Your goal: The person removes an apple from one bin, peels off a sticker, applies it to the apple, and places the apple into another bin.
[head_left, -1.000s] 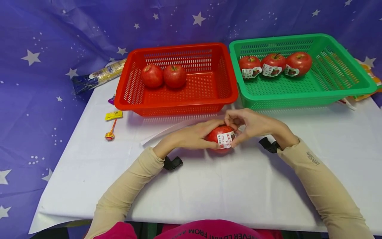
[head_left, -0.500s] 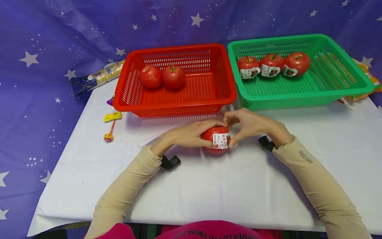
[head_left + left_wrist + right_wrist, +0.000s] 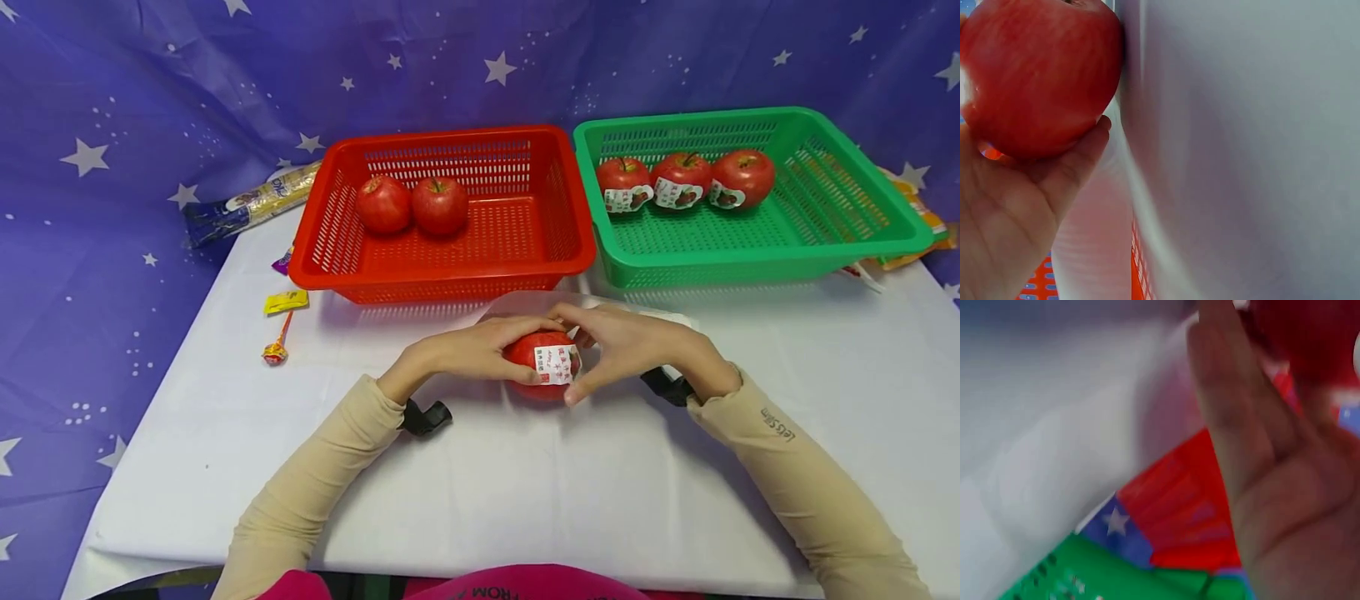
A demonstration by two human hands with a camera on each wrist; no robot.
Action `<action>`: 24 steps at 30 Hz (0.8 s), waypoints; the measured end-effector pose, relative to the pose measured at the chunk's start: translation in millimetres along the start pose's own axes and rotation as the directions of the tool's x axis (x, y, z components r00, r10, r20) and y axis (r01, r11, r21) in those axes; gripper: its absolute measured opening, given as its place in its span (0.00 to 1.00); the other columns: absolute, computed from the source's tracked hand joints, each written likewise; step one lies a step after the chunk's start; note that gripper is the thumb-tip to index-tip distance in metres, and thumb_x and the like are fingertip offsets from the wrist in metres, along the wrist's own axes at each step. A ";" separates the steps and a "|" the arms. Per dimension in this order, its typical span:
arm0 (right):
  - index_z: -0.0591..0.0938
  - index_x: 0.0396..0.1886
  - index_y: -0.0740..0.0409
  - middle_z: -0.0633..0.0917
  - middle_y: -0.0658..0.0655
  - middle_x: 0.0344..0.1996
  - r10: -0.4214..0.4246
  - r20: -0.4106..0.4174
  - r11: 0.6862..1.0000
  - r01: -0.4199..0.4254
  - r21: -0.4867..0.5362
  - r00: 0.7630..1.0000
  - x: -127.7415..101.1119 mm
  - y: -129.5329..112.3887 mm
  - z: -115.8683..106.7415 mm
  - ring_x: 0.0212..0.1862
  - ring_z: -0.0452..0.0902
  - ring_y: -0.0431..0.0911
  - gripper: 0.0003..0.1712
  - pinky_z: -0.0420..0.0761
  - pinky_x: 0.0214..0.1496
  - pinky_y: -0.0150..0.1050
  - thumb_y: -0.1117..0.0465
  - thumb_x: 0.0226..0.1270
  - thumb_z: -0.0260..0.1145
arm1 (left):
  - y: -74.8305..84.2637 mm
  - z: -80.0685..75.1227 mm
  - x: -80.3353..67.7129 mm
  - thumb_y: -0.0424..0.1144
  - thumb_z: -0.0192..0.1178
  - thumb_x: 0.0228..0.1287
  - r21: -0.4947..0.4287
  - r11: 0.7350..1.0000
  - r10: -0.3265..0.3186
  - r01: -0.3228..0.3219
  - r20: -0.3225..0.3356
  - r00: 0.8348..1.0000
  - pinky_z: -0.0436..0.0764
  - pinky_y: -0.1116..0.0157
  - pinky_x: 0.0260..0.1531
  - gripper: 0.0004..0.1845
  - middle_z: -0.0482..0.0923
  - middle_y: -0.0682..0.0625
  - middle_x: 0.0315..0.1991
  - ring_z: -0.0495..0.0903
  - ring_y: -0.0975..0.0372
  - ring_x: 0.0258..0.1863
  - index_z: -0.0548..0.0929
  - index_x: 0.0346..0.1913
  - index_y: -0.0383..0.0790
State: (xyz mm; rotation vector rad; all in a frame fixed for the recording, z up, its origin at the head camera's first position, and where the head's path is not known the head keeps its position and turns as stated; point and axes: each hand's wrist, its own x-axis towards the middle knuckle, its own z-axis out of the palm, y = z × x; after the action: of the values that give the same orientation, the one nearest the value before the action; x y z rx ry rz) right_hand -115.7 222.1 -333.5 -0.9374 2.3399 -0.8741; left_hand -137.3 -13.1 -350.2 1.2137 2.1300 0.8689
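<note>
In the head view a red apple (image 3: 522, 389) with a white printed sticker (image 3: 553, 365) sits at the middle of the table. My left hand (image 3: 472, 352) grips it from the left, thumb along the sticker's left side and fingers over the top. The left wrist view shows the apple (image 3: 1041, 75) resting against that thumb. On the other side is my right hand (image 3: 637, 343), fingertips at the apple's top and thumb standing off its lower right. Its fingers look extended in the blurred right wrist view. Behind both hands lies a clear film (image 3: 528, 305).
A red basket (image 3: 442, 279) with two unlabelled apples (image 3: 440, 206) stands at the back. The green basket (image 3: 765, 254) beside it has three stickered apples (image 3: 681, 179). At left lie a lollipop (image 3: 275, 352), a yellow packet (image 3: 286, 302) and a long bag (image 3: 251, 204).
The right thumb has come away from the sticker's edge. The film, earlier low at the left hand, now shows behind both hands. The left hand keeps its grip on the apple.
</note>
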 end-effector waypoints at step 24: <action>0.63 0.62 0.48 0.77 0.48 0.52 -0.047 0.041 0.994 0.042 0.103 0.998 3.8 -12.9 12.5 0.51 0.75 0.41 0.43 0.79 0.52 0.37 0.48 0.50 0.77 | 16.1 -5.8 -11.9 0.57 0.68 0.54 0.220 0.975 -0.029 0.033 -0.019 0.999 0.66 0.60 0.67 0.40 0.66 0.52 0.68 0.64 0.60 0.68 0.68 0.69 0.52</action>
State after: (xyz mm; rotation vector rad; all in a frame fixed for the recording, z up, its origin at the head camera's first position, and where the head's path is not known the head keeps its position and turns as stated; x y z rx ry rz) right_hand -104.9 207.2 -333.8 -0.9597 2.2229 -0.9719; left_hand -127.4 -18.9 -332.8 1.2804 2.2999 0.6431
